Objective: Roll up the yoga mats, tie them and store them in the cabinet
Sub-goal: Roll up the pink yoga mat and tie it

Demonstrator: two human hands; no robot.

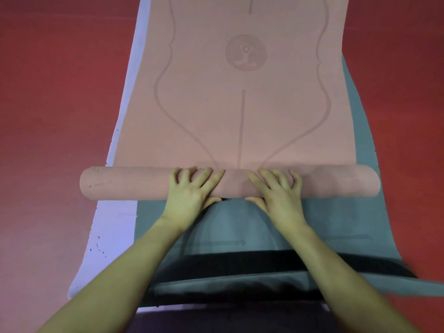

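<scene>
A pink yoga mat [245, 104] with printed lines and a round emblem lies stretched away from me. Its near end is wound into a thick roll [125, 182] lying crosswise. My left hand [192, 191] grips the roll left of its middle, fingers curled over the top and thumb underneath. My right hand [276, 191] grips it the same way just right of the middle. Under the pink mat lies a teal mat [336, 217], and under that a pale lavender mat [113, 227] shows along the left side.
Red floor [48, 104] spreads on both sides of the stacked mats. A dark band [240, 260] crosses the teal mat close to me. Dark clothing fills the bottom edge of the view.
</scene>
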